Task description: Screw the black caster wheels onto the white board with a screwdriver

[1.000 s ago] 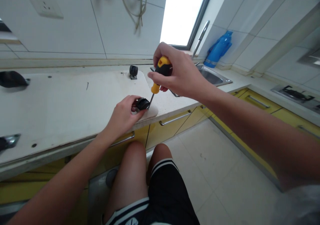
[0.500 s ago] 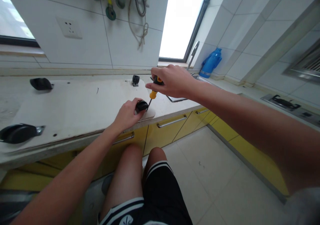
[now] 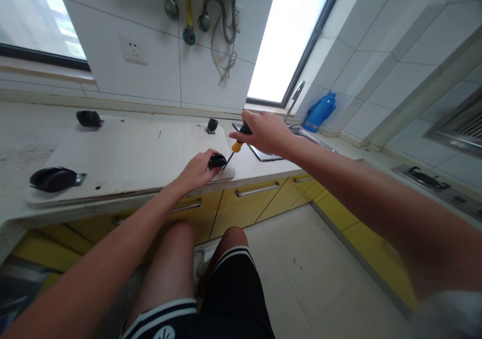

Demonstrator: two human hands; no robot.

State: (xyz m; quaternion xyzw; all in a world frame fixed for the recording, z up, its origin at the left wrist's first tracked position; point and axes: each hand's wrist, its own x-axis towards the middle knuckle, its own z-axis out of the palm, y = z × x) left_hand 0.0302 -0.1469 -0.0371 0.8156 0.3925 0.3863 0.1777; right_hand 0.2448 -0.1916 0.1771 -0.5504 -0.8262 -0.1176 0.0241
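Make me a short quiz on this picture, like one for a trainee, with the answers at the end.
1. What does the right grip hold?
A) a hammer
B) a screwdriver
C) a spoon
2. True or false: the left grip has its fingers on a black caster.
3. How many black casters can you count on the white board?

Key: 1. B; 2. True; 3. Four

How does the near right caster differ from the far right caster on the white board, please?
The left grip holds the near right caster, while nothing holds the far right caster. The screwdriver points at the near right caster's base; no tool touches the far right caster. Both are black, on the board.
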